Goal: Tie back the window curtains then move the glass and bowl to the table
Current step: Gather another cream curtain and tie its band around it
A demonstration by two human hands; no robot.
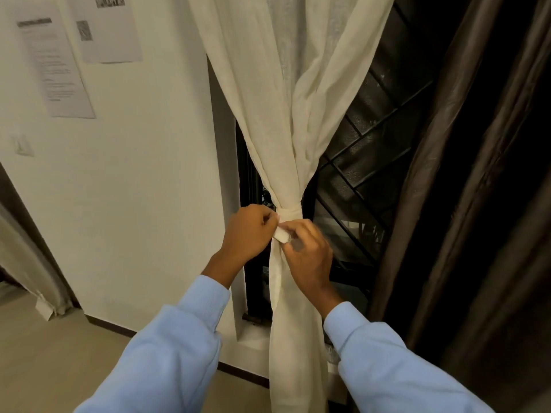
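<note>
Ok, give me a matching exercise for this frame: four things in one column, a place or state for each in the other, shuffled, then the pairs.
1 cream curtain
2 brown curtain
3 printed sheets
4 tie band

A stuck on the wall, upper left
B wrapped in a ring, pinched by left hand and right hand
C hanging loose, far right
D gathered into a bunch in front of the window

Pairs: 1-D, 2-C, 3-A, 4-B
</note>
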